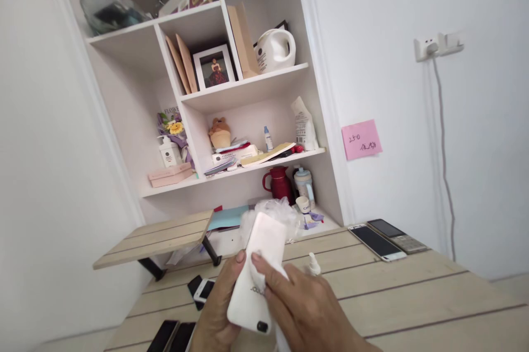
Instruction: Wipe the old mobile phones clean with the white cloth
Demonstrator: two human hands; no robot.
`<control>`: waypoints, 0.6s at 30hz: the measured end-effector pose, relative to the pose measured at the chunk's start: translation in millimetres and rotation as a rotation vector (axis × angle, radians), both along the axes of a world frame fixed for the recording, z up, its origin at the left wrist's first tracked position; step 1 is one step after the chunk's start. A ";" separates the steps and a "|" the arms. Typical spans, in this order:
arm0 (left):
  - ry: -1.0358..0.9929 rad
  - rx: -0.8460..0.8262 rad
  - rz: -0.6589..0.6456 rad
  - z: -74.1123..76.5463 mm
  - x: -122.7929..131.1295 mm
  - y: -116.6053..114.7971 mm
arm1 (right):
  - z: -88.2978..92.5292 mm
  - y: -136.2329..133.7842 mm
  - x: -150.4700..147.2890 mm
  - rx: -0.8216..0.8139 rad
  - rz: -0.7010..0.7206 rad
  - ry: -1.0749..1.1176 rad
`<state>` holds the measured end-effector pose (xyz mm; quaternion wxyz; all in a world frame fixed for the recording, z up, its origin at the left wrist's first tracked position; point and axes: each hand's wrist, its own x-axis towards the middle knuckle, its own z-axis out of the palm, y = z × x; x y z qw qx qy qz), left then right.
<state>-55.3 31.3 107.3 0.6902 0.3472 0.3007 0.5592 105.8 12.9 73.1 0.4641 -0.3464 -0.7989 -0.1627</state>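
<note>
A white smartphone (268, 233) is held up over the table, its back toward me and its camera end at the bottom. My left hand (217, 310) grips it along the left edge, thumb on the side. Under the fingertips of my right hand (309, 308), a white wipe (258, 281) is pinched and pressed against the phone's back; part of it hangs below the hand. Just behind the phone lies a crumpled clear plastic bag (285, 213). A small white bottle (314, 265) stands beyond my right hand.
At the table's (433, 297) back right lie a white phone (378, 243) and a keypad phone (397, 235). Several more phones (164, 334) lie at the left. A low wooden stand (161, 239) and white shelves (248, 96) with a red jug (281, 184) are behind.
</note>
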 end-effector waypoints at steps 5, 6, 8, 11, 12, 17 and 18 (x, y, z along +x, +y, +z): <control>0.066 -0.008 -0.260 -9.6 -7.1 5.2 | 4.1 7.5 14.5 -0.106 -0.094 0.173; 0.063 -0.001 -0.289 -10.9 -8.3 6.5 | 4.3 7.0 14.5 -0.100 -0.088 0.179; 0.042 0.000 -0.306 -12.7 -11.9 9.2 | 4.7 3.6 11.3 -0.058 -0.036 0.136; 0.011 0.022 -0.360 -12.7 -19.5 12.6 | 6.8 -3.1 6.2 -0.005 0.065 0.064; 0.017 0.035 -0.404 -12.3 -21.9 13.4 | 7.9 -4.4 6.3 -0.004 0.074 0.075; 0.035 0.043 -0.567 -11.0 -24.2 14.9 | 10.7 -4.8 12.5 -0.047 0.022 0.237; 0.024 0.035 -0.564 -10.9 -23.2 14.6 | 10.3 -5.1 11.9 -0.044 0.028 0.241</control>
